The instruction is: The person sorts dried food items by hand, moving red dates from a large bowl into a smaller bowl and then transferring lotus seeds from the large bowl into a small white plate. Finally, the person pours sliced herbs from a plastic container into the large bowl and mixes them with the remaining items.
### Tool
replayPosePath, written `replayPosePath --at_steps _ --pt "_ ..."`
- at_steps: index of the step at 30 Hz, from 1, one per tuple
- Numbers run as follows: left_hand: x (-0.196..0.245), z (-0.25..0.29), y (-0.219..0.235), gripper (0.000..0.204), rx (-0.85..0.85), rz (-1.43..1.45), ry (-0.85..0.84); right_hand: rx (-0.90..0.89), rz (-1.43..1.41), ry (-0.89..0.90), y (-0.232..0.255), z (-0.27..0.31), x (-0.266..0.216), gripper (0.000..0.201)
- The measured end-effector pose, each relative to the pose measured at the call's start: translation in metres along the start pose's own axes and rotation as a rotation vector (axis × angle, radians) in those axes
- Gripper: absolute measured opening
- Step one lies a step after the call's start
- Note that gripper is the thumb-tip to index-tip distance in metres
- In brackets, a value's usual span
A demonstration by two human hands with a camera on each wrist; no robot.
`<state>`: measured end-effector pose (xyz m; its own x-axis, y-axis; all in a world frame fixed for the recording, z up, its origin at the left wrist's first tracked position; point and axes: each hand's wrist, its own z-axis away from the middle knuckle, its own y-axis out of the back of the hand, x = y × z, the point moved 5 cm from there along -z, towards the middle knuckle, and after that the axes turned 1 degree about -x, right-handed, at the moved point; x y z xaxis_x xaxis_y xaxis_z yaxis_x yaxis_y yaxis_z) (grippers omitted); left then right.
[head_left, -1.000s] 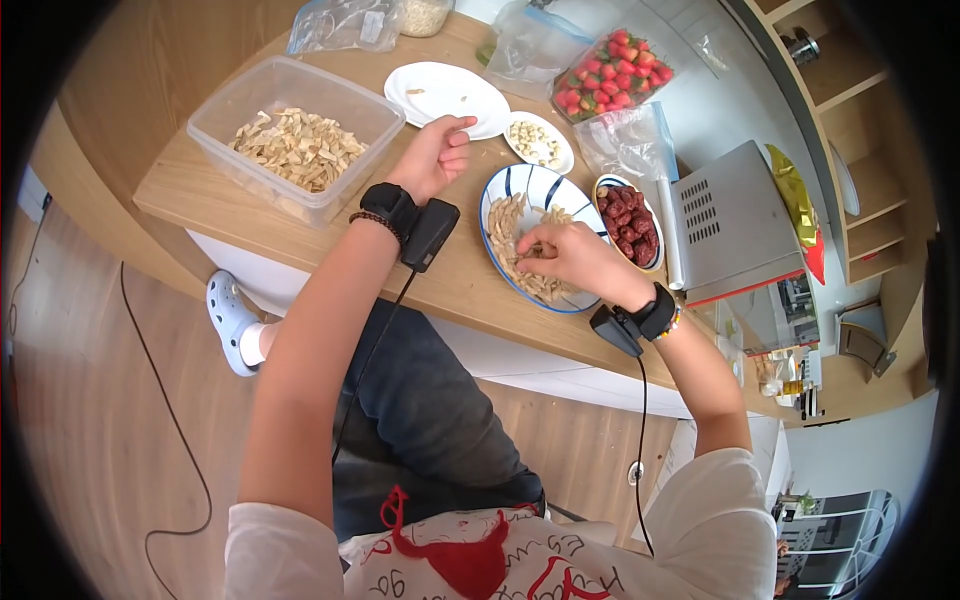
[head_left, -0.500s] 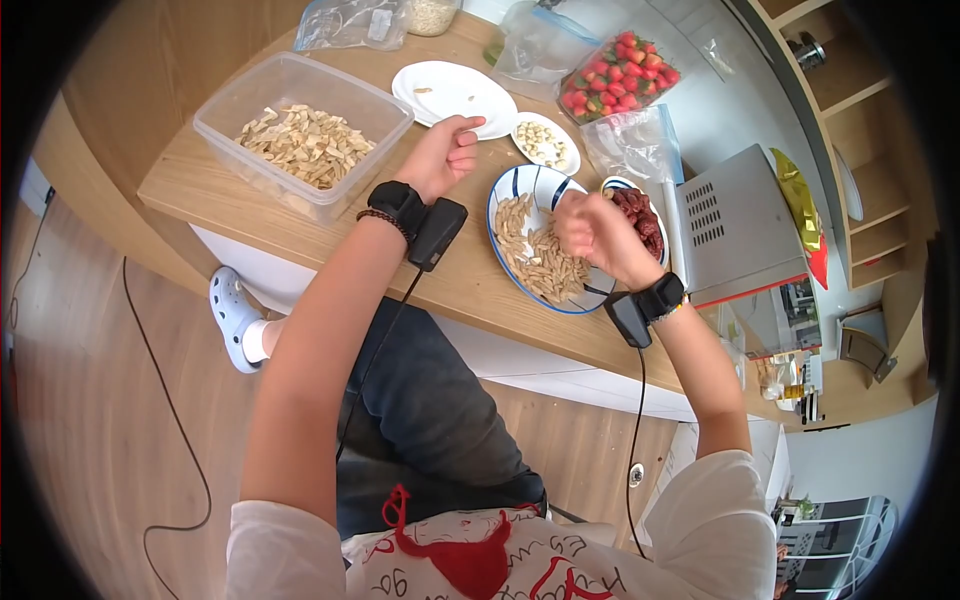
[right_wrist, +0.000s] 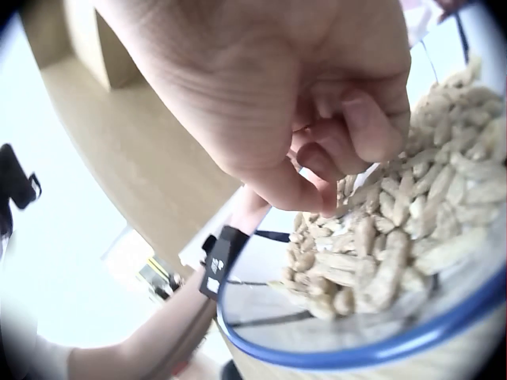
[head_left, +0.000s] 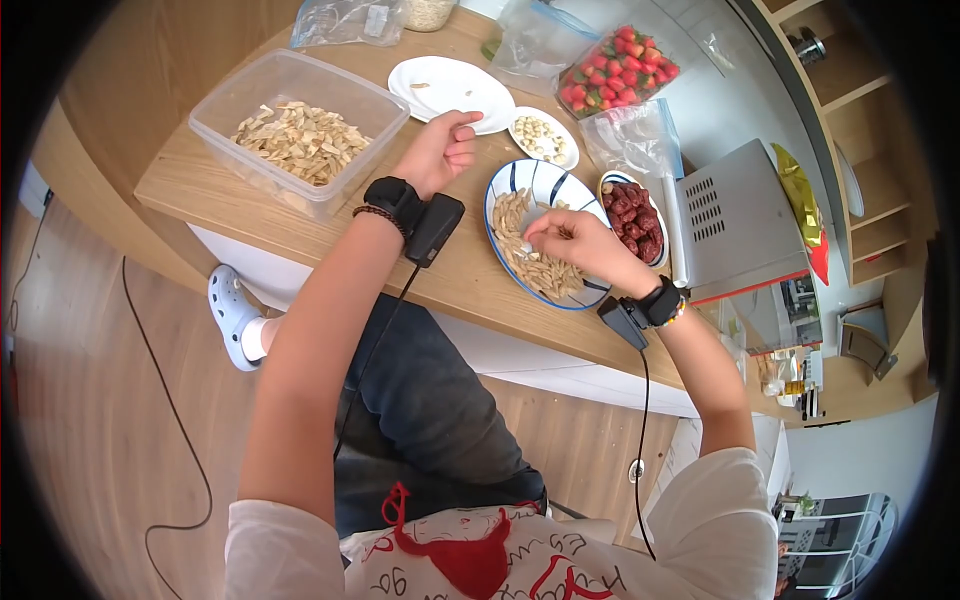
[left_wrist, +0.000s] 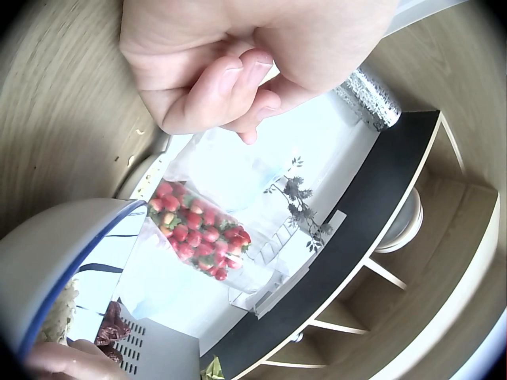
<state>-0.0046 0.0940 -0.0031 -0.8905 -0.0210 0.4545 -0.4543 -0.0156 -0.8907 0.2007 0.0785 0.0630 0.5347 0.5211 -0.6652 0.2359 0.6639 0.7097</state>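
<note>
My right hand (head_left: 583, 245) reaches into a blue-rimmed bowl (head_left: 493, 240) of pale, knobbly dried root pieces (right_wrist: 384, 257). Its thumb and index fingertips come together just at the pieces, the other fingers curled in. I cannot tell whether a piece is pinched there. The left hand (head_left: 437, 155) hovers by the near edge of a white plate (head_left: 450, 90) that bears a few small bits. Loosely curled fingers show on it in the left wrist view, with no thing seen in them.
A clear plastic box (head_left: 270, 185) of dried slices (head_left: 300, 143) stands left. Behind the bowl are a small dish (head_left: 572, 160) of pale seeds, red dates (head_left: 632, 215), bagged strawberries (head_left: 620, 70) and plastic bags (head_left: 545, 45). A grey vented appliance (head_left: 735, 215) borders the right.
My right hand lifted from the root pieces toward the bowl's right side, then came back down to them. The left hand has stayed beside the plate.
</note>
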Motion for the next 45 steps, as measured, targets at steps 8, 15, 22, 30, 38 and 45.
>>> replayPosePath --at_steps 8,15,22,30,38,45 --pt "0.001 0.001 0.000 0.019 0.008 -0.005 0.002 0.073 0.297 0.041 -0.004 0.000 -0.026 0.016" --pt "0.000 0.001 -0.002 0.018 0.008 -0.013 0.006 0.172 0.290 0.072 0.001 -0.007 -0.032 0.020" --pt "0.001 0.002 -0.003 0.019 -0.004 -0.028 0.004 0.136 0.245 0.092 -0.008 -0.021 -0.030 0.020" --pt "0.000 0.002 -0.001 0.020 0.003 -0.006 0.004 0.125 0.224 0.056 -0.009 -0.024 -0.024 0.019" --pt "0.001 0.004 -0.003 0.021 0.003 -0.021 0.004 0.088 -0.061 0.011 -0.005 -0.030 -0.001 0.017" --pt "0.001 0.005 -0.005 0.021 0.007 -0.029 -0.004 -0.032 -0.839 -0.086 0.011 -0.019 -0.005 0.007"
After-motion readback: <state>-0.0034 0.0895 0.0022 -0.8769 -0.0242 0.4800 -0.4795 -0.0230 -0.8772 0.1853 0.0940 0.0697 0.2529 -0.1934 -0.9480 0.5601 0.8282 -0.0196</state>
